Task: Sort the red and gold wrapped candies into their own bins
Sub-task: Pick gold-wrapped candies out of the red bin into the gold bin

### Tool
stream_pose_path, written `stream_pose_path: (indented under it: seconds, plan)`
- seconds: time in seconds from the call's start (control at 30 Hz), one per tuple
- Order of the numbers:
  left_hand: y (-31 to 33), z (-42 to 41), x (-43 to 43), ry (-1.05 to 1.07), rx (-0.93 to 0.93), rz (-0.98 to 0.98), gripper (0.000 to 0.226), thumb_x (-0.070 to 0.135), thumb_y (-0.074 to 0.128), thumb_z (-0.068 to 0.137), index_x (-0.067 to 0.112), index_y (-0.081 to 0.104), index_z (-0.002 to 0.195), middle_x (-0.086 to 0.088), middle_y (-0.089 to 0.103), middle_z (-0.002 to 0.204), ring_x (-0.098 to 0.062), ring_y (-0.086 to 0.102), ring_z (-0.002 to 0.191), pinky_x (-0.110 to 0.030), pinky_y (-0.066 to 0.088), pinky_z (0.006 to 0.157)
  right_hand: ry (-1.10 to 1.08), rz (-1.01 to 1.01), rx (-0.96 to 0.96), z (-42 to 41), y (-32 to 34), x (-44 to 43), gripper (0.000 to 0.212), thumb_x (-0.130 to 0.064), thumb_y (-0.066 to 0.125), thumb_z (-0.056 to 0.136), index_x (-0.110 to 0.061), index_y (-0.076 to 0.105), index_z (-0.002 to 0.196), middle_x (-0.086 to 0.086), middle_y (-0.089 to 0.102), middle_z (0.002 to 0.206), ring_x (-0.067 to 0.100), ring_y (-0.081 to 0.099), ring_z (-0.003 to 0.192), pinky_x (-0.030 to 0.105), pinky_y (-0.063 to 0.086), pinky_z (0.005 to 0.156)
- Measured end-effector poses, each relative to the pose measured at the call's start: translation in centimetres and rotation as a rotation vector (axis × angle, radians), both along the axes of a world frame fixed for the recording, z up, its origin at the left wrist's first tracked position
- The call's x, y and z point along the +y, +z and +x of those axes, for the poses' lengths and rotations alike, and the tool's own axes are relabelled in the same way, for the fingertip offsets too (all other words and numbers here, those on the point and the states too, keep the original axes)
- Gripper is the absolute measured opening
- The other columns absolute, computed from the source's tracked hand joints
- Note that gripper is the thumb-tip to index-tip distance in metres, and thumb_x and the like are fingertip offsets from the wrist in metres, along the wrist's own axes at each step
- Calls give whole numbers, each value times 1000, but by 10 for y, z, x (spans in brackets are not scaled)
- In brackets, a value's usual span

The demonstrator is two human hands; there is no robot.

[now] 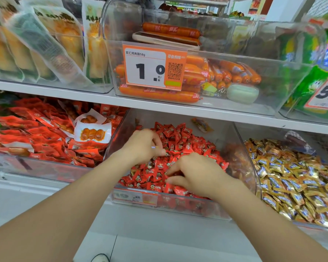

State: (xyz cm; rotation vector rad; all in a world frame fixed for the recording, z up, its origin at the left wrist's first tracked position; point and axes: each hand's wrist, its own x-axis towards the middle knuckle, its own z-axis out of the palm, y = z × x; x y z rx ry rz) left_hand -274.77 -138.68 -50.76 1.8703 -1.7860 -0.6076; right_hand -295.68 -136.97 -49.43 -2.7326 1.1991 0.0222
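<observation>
A clear bin on the lower shelf holds a heap of red wrapped candies. To its right a second clear bin is full of gold wrapped candies. Both my hands are down in the red heap. My left hand is curled, its fingertips pinched among the red candies. My right hand lies palm down at the front of the heap, thumb and fingers closing on candies beneath it. What either hand holds is hidden by the fingers.
A bin of red snack packets sits to the left. On the upper shelf stand a clear bin of orange sausages with a price tag, pale snack bags and green bags.
</observation>
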Motion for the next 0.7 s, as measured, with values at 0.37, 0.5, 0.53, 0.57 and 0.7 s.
stream_pose_path:
  seconds: [0.37, 0.5, 0.53, 0.57, 0.7]
  plan:
    - [15, 5, 31, -121, -555, 348, 12, -4, 50, 93, 7, 55, 89, -12, 54, 96, -22, 53, 70, -33, 48, 58, -122, -180, -242, -7, 13, -18, 23, -36, 53, 105, -31, 74, 111, -6, 73, 81, 22, 71, 81, 38, 57, 72]
    - [9, -3, 38, -161, -672, 479, 25, -7, 49, 97, 6, 57, 117, -5, 44, 91, -14, 44, 63, -23, 35, 48, -48, -102, -374, 21, 5, -23, 25, -28, 56, 106, -33, 73, 124, -10, 77, 104, 17, 72, 97, 41, 59, 85]
    - [8, -4, 37, -149, -668, 467, 24, -8, 50, 96, 6, 58, 114, -4, 43, 88, -15, 45, 63, -24, 36, 48, -52, -109, -365, 29, 0, -25, 24, -28, 58, 105, -33, 74, 122, -10, 77, 107, 17, 71, 100, 42, 59, 86]
    - [7, -5, 36, -131, -661, 454, 20, -7, 52, 95, 8, 57, 107, -4, 43, 87, -15, 45, 62, -24, 36, 48, -66, -103, -355, 38, -4, -28, 22, -29, 60, 104, -33, 74, 121, -10, 77, 108, 17, 71, 102, 42, 59, 87]
    - [-3, 6, 31, -36, -510, 345, 8, 7, 60, 97, 10, 53, 101, -12, 58, 109, -24, 58, 78, -31, 47, 61, -104, 23, -360, 65, -23, -40, 18, -31, 74, 95, -30, 76, 112, -13, 77, 91, 13, 72, 91, 41, 60, 87]
